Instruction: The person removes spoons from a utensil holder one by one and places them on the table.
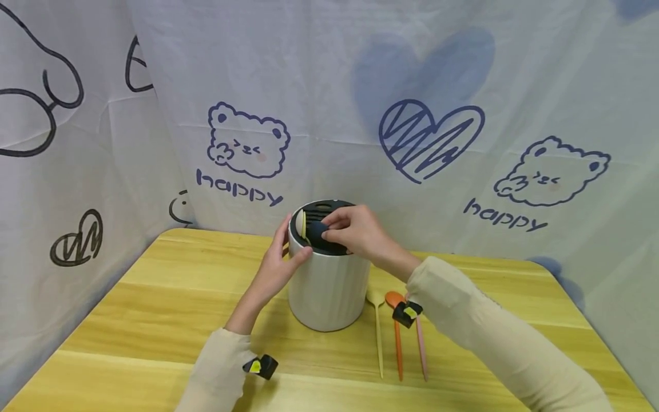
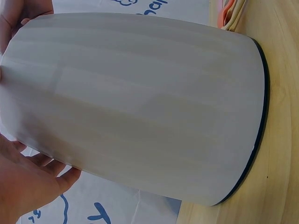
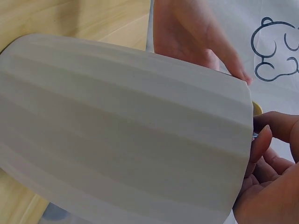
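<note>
Right sleeve (image 1: 515, 343): cream, coming in from the near right; a black strap (image 1: 408, 313) with a yellow patch sits at its wrist.
Left sleeve (image 1: 213, 372): cream, near and left of centre, with a similar black device (image 1: 265, 366).
Yellow utensil (image 1: 380, 343): lying on the table just right of the white holder, handle toward the near side.
Orange spoon (image 1: 394, 298): beside it to the right, bowl at the far end.
Pink utensil (image 1: 422, 352): rightmost of the three, its far end hidden behind the strap.
White holder (image 1: 329, 292): ribbed, upright at mid-table, with a dark rim (image 2: 266, 88) around its foot.
Dark insert (image 1: 329, 247): slotted, set in the holder's top.
Pale utensil head (image 1: 301, 221): yellow-edged, standing at the insert's left.
Left hand (image 1: 278, 266): grips the holder's upper left side, thumb at the near rim.
Right hand (image 1: 357, 232): thumb and fingers pinch a dark rounded piece (image 1: 316, 230) over the insert, just right of the pale head.
Table (image 1: 154, 297): yellowish wood grain.
Backdrop (image 1: 334, 74): white cloth at the far side, with hearts and two bear faces.
Writing: "happy" under the left bear (image 1: 248, 140) and again under the right bear (image 1: 553, 171).
</note>
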Available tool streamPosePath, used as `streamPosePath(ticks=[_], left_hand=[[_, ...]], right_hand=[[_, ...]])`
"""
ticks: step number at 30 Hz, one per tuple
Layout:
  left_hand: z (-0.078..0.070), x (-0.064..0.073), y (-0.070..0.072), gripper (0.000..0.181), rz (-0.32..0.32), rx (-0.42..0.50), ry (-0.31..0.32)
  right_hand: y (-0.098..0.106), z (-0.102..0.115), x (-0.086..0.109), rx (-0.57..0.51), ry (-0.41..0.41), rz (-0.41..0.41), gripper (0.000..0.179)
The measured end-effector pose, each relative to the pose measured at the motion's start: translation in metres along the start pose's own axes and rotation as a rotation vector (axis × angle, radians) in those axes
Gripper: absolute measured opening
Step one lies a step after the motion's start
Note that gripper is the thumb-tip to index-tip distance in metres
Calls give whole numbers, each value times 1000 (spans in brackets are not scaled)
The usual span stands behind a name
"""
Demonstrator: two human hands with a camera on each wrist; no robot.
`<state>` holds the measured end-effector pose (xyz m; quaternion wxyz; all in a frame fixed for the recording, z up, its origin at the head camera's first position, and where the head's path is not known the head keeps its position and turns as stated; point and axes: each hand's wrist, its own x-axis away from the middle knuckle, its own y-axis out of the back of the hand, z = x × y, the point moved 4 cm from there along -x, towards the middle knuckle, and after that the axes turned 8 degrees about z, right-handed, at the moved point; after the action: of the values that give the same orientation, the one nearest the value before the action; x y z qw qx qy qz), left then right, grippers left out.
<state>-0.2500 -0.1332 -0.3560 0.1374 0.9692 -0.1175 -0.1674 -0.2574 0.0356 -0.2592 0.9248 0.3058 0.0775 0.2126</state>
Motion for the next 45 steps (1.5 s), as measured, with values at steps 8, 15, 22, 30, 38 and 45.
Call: streamPosePath(ticks=[8, 15, 22, 30, 38, 45], left_hand=[[-1, 1, 0, 83, -5, -3, 15], [-2, 1, 0, 84, -1, 4, 0], [0, 1, 0, 84, -4, 13, -3], [1, 1, 0, 86, -4, 12, -7], [0, -1, 0, 86, -10, 2, -2], [-1, -1, 0, 87, -6, 4, -11]], right_hand=[[2, 1, 0, 4, 3, 2, 20], [11, 3, 1, -14, -12, -22, 24], [23, 4, 4, -55, -4, -30, 26], [39, 8, 10, -114, 43, -51, 27], [59, 14, 17, -203, 140, -89, 28], [73, 22, 22, -226, 218, -127, 32]])
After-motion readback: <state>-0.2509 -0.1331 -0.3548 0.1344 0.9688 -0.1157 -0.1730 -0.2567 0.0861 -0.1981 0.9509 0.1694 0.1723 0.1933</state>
